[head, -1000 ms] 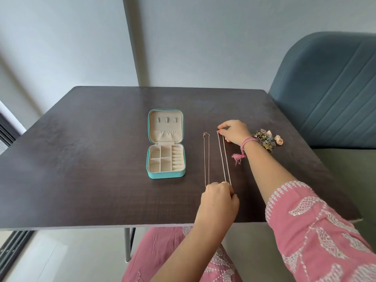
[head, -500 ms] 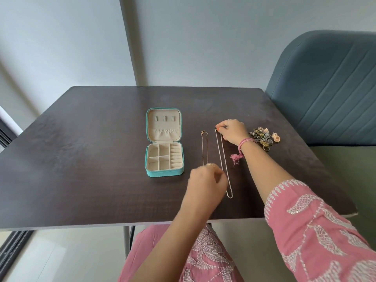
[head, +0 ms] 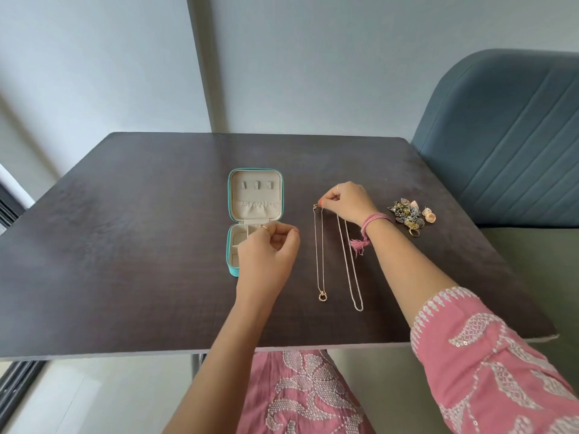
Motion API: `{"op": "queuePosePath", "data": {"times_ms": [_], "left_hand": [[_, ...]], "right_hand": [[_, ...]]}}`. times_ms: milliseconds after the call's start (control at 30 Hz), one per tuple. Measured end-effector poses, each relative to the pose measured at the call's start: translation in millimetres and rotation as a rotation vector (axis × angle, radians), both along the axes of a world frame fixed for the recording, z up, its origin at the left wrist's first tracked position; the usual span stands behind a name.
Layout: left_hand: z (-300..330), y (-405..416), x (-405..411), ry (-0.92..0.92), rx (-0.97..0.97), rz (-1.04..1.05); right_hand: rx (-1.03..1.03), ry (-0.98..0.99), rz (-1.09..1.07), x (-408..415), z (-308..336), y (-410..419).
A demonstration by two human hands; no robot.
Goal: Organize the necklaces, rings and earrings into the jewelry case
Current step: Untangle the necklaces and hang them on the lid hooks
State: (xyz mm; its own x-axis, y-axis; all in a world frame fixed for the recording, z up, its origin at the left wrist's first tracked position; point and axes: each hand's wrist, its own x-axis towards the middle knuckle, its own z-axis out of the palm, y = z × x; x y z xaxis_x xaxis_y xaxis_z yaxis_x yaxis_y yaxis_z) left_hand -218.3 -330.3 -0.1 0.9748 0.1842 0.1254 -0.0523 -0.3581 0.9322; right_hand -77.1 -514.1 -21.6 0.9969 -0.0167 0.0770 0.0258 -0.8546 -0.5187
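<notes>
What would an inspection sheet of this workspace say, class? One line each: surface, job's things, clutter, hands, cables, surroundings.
Surface: dark wooden table.
Job's things: open teal jewelry case, lid flat; gold necklace and silver necklace lying straight, side by side; pile of earrings and rings at the right.
Clutter: nothing seen.
Hands: left hand over the case's compartments, fingers curled, nothing visibly held; right hand pinches the gold necklace's far end.
Cables: nothing seen.
Surroundings: blue chair, grey wall.

I judge this a home: dark wooden table (head: pixel 125 245), padded blue chair (head: pixel 507 145) (ribbed upholstery), plain grey walls (head: pixel 313 64).
</notes>
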Motion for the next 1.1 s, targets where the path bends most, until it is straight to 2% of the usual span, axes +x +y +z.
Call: {"op": "queuePosePath", "data": {"times_ms": [167,567,700,833,900,1100], "left_hand": [[-2.0,6.6,-0.4,0.006,0.006,0.009],[-5.5,9.3,0.1,-0.002,-0.032,-0.012],[0.6,10.8,4.2,-0.008,-0.054,-0.051],[15.7,6.0,18.0,-0.003,-0.246,-0.137],[21.3,2.5,30.6,0.003,-0.283,-0.194],[48.4,-8.1,53.8,0.119,-0.366,-0.395]], "right_hand": [[-0.101,0.03,-0.026,4.3,1.1,8.7],[-0.441,0.031,0.06,8.2,-6.1,18.4],[-0.292,0.06,0.087,1.2,7.2,12.7],[-0.154,0.033,0.236,-17.8,41.5,9.1],[-0.104,0.019,0.307,-32.1,63.2,8.1],[0.112,-0.054,0.414,-66.0,108.9,5.2]]}}
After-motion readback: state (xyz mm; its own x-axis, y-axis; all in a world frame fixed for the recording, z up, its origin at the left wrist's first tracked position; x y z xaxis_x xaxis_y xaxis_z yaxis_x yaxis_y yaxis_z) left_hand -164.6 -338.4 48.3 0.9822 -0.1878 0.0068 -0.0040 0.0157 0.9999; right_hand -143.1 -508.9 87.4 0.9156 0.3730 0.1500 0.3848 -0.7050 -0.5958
